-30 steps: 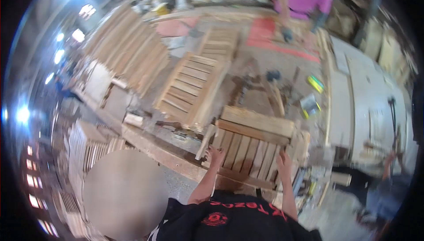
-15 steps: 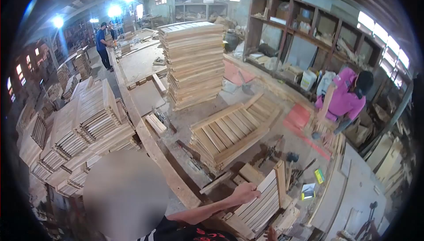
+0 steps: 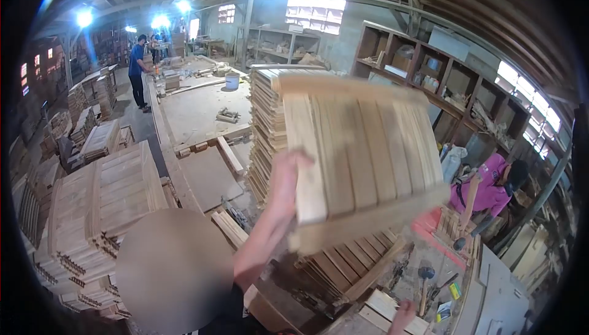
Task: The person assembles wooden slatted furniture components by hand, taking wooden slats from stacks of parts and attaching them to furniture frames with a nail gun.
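A slatted wooden panel [image 3: 368,157] is raised in front of me, blurred by motion. My left hand [image 3: 291,175] grips its left edge, fingers partly behind the wood. Low in the view, my right hand [image 3: 403,315] is beside light wooden boards [image 3: 383,305]; its fingers are too small and blurred to read. Behind the raised panel rises a tall stack of panels [image 3: 264,132]. More slatted panels [image 3: 350,267] lie below it on the bench.
On the left are large stacks of panels [image 3: 101,194]. A mallet [image 3: 426,272] and a yellow box [image 3: 454,290] lie at the lower right. A co-worker in pink [image 3: 485,188] bends over the bench; another person in blue [image 3: 136,68] stands far back. Shelves [image 3: 451,80] line the wall.
The slatted panel has come up from the lower bench into the air with my left hand. The camera view has shifted, and my right hand shows more at the bottom.
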A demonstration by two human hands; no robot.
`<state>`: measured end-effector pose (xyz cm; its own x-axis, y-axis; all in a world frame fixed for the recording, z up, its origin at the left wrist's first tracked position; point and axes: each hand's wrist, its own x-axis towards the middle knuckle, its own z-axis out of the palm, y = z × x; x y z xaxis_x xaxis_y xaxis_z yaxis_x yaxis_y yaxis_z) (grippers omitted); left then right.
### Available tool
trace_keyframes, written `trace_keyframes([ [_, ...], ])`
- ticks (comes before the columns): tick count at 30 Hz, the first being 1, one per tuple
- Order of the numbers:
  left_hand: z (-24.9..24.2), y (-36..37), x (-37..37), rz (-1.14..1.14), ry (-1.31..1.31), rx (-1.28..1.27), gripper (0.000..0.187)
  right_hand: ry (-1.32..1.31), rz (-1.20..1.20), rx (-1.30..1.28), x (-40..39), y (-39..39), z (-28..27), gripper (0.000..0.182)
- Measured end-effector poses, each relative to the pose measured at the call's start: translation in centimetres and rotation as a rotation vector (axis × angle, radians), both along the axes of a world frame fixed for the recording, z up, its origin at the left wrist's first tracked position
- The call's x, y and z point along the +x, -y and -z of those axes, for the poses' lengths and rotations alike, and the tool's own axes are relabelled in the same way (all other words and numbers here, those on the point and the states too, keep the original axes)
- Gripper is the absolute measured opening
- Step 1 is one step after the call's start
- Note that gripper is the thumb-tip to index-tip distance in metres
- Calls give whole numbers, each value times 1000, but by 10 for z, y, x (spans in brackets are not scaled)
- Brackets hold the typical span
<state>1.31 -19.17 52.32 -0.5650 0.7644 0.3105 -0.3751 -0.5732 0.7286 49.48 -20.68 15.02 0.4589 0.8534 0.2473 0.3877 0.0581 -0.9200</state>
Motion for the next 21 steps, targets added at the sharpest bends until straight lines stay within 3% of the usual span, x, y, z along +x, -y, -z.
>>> trace_keyframes([
  [2,-41,-53,-43,-88,24,160,10,233,-81,-195,-85,-6,-19,14],
  [4,-62,-130,-95,-8,118,238,9,-10,-317,-118,-126,-19,41,17],
  [6,-97,-171,-120,-4,212,279,9,-381,-589,-501,-151,-25,78,53],
  [9,-147,-211,-153,-133,320,333,12,102,-561,-457,-209,-25,49,48],
  [11,-158,-273,-187,-121,427,404,16,208,-559,-478,-233,-29,34,45],
  [13,-158,-318,-217,-169,357,341,24,275,-552,-499,-247,-29,29,42],
  [14,-154,-332,-232,-195,317,305,29,300,-547,-512,-252,-27,30,40],
  [17,-123,-343,-283,-730,-456,-530,52,364,-530,-539,-261,-23,32,36],
  [20,-89,-303,-289,-1224,-608,-542,72,413,-511,-553,-264,-16,37,31],
  [21,-86,-297,-288,-1149,-792,-400,72,428,-504,-555,-265,-12,38,30],
])
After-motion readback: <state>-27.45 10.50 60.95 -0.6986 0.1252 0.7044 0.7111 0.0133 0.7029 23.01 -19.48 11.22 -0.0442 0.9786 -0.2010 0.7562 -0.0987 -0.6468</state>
